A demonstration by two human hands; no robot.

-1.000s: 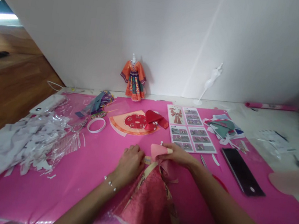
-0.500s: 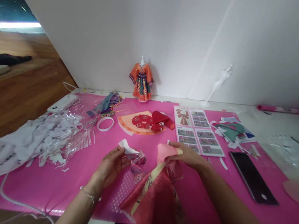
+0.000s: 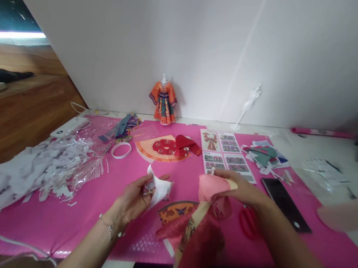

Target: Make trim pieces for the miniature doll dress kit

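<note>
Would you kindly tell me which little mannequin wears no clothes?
The white mannequin by the wall is bare; the orange-robed mannequin left of it and the red-skirted mannequin in the right hand are dressed.

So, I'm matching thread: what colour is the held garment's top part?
Pink top part, with cream edging; see head view.
</note>
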